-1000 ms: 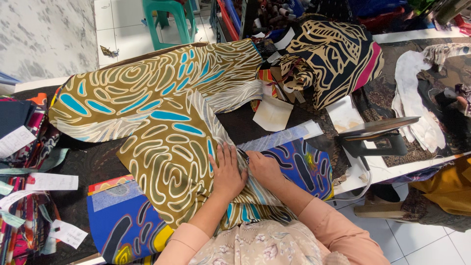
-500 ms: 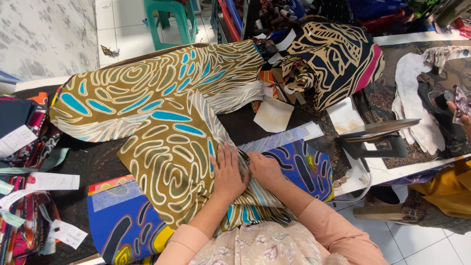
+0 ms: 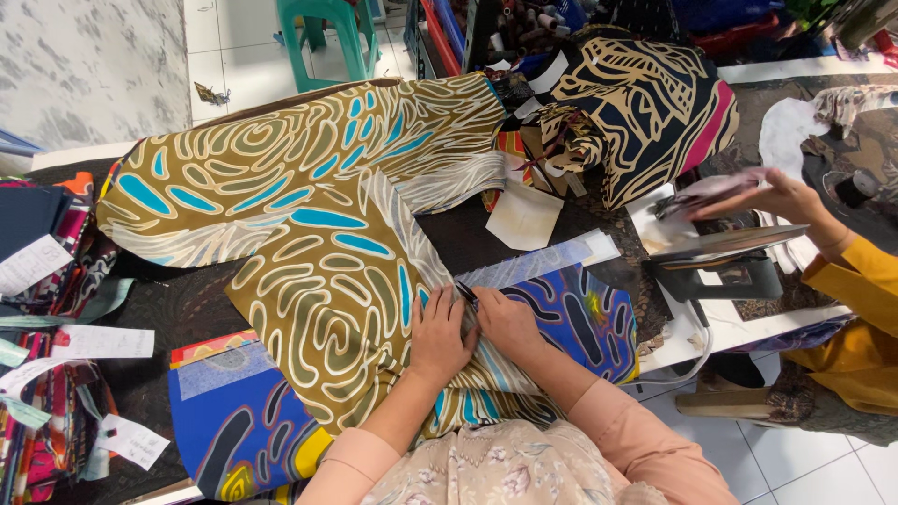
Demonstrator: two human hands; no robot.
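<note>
1. A crowded sewing room with pale floor tiles; a dark desk [image 3: 468, 229] is heaped with patterned cloth, and a green plastic stool [image 3: 323, 33] stands beyond it
2. The left hand [image 3: 440, 337] lies flat, fingers spread and gripping nothing, on an olive fabric piece [image 3: 309, 252] swirled with cream and turquoise, draped across the middle of the desk
3. The right hand [image 3: 505, 323], just beside it, pinches a small dark tool [image 3: 466, 294] at the cloth's edge; what kind of tool it is cannot be told
4. Under the olive piece lies a blue printed fabric [image 3: 571, 318], crossed by a pale translucent strip [image 3: 533, 265]
5. Judged from here, the loose olive layer could slide or wrinkle under the palms, throwing the edge out of line with the blue cloth beneath
6. White paper tags [image 3: 103, 341], oblong and scattered, sit among bright cloth bundles at the left edge; a blank cream paper sheet [image 3: 524, 215] lies mid-desk
7. At right, a co-worker's hand [image 3: 786, 196] in a mustard sleeve lifts something blurred near a black-and-tan bundle [image 3: 645, 103]
</note>
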